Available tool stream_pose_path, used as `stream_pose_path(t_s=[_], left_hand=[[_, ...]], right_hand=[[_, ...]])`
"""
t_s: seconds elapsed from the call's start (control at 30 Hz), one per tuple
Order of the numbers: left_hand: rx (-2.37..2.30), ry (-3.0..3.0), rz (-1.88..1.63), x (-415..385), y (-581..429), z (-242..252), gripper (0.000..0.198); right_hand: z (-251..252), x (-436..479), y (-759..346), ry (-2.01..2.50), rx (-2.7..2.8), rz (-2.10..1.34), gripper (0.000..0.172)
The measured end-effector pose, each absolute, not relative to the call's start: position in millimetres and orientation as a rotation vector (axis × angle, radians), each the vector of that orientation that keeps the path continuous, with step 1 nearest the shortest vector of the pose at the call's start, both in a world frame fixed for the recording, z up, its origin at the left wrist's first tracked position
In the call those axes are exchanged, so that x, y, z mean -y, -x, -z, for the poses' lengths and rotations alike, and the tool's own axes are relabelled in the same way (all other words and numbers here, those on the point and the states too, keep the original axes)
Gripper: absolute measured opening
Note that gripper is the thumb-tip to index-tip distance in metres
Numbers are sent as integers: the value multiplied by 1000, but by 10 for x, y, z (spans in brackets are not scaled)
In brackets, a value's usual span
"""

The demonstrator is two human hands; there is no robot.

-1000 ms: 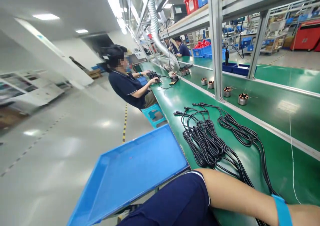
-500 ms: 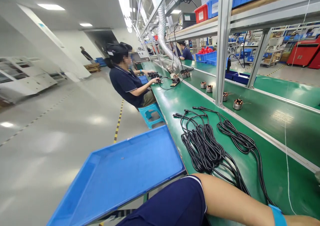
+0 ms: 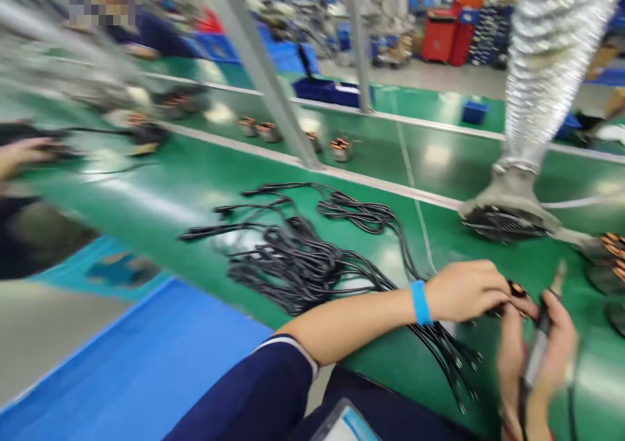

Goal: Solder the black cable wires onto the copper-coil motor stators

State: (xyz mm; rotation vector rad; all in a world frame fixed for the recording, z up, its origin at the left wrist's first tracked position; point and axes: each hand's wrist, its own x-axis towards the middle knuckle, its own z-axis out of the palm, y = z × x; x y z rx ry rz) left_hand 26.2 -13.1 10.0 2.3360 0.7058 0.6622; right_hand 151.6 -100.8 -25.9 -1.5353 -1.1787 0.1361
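Note:
My left hand (image 3: 466,291), with a blue band at the wrist, is closed on a small copper-wound motor stator (image 3: 517,289), partly hidden by the fingers. In my right hand (image 3: 549,346) is a soldering iron (image 3: 536,353), its blurred tip pointing up and away and its cord trailing down. The right hand's fingertips come close to the left hand's at the stator; whether they touch it I cannot tell. Below and left of my hands lies a bundle of black cables (image 3: 303,258), whose bare ends (image 3: 461,369) fan out under my left wrist.
A silver duct with a fume hood (image 3: 508,216) stands beyond my hands. More stators (image 3: 340,148) sit behind the rail, and others (image 3: 610,258) at the right edge. A blue tray (image 3: 146,363) is at lower left. A co-worker's hand (image 3: 29,154) is at far left.
My view has swung right and down from the aisle and co-worker to the bench. Both my hands, the stator and the soldering iron now show.

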Motion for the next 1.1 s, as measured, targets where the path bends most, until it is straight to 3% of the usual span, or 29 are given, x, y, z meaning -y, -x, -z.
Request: stream_pose_path(t_s=[0.13,0.53,0.83,1.1], left_hand=[[-639,-2209,-837,88,-167,-59,21],[-537,-2369,-948,124,-149,11,20],[-450,-2639,-928,50,-113,32,19],[-615,-2483,-823,91,-124,29,15]], right_hand=[[280,1058,-1448,1569,1154,20,44],[245,1047,-1384,1404,1073,-312,51],[242,952,-1400,1396,1053,-340,46],[246,1177,-1725,1496,1472,-290,51]])
